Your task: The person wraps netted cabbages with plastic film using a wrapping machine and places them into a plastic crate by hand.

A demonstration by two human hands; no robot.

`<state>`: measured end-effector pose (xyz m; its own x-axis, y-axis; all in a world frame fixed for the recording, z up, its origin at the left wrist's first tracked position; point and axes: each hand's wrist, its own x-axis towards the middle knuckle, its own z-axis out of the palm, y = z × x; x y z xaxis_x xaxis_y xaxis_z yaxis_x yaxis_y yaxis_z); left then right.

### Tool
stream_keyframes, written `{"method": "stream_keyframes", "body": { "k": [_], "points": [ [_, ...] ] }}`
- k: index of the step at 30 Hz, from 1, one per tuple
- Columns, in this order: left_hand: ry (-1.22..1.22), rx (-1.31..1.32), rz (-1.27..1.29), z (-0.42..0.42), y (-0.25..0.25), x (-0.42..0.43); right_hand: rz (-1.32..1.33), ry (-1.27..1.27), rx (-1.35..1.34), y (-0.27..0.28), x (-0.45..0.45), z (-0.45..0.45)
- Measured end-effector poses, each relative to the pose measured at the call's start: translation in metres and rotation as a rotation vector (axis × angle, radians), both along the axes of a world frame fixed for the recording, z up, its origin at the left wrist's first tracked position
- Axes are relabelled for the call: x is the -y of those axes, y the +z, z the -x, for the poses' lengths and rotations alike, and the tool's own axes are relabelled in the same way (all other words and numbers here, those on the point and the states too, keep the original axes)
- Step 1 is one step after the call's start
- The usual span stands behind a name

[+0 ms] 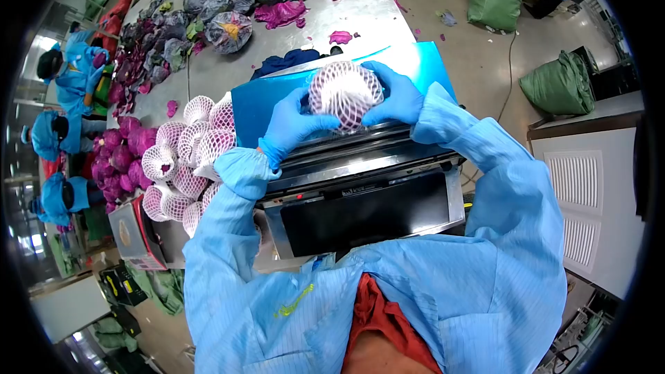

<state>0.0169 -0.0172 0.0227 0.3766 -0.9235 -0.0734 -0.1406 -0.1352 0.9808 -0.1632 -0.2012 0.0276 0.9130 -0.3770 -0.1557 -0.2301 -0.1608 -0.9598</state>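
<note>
Between my two blue-gloved hands is a round purple cabbage (344,95) in white foam netting, with clear film around its lower part. My left hand (294,123) curves round its left side, and my right hand (396,95) holds its right side. Under and behind it lies the blue top (256,107) of a wrapping machine. Nearer my body are the machine's metal rollers (332,159) and a dark front panel (367,213). Several netted cabbages (190,145) are piled left of the machine.
Bare purple cabbages (123,156) lie further left. Untrimmed cabbages (228,31) and loose leaves cover the metal table's (318,28) far part. Co-workers (77,79) in blue stand at the left. Green sacks (557,83) and a white cabinet (589,201) are at the right.
</note>
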Motion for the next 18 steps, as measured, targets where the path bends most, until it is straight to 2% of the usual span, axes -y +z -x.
{"method": "stream_keyframes", "body": {
  "k": [1,3,5,7,9,10,13,15,17,18],
  "points": [
    [0.046,-0.131,-0.029,0.005,0.01,-0.003,-0.116,-0.071,0.085,-0.005,-0.002,-0.001],
    [0.149,-0.412,-0.1,0.019,0.029,-0.017,-0.255,-0.096,-0.038,0.011,-0.02,0.017],
    [0.089,-0.38,-0.159,0.034,0.023,-0.046,-0.381,-0.125,-0.15,0.049,-0.044,0.036],
    [-0.006,-0.617,-0.246,0.067,0.04,-0.082,-0.616,-0.103,-0.119,0.057,-0.08,0.065],
    [-0.073,-0.75,-0.41,0.09,0.028,-0.117,-0.717,-0.069,-0.324,0.059,-0.107,0.096],
    [-0.071,-0.899,-0.423,0.105,0.035,-0.126,-0.727,-0.076,-0.417,0.058,-0.122,0.107],
    [-0.026,-1.069,-0.64,0.123,0.005,-0.152,-0.644,-0.055,-0.677,0.026,-0.145,0.129],
    [0.03,-1.046,-0.662,0.133,-0.01,-0.159,-0.712,-0.05,-0.726,0.009,-0.153,0.133],
    [0.01,-1.04,-0.615,0.135,-0.042,-0.169,-0.912,-0.154,-0.542,-0.011,-0.162,0.141],
    [0.175,-0.893,-0.65,0.141,-0.028,-0.166,-0.902,-0.127,-0.594,0.005,-0.159,0.136]
  ]
}}
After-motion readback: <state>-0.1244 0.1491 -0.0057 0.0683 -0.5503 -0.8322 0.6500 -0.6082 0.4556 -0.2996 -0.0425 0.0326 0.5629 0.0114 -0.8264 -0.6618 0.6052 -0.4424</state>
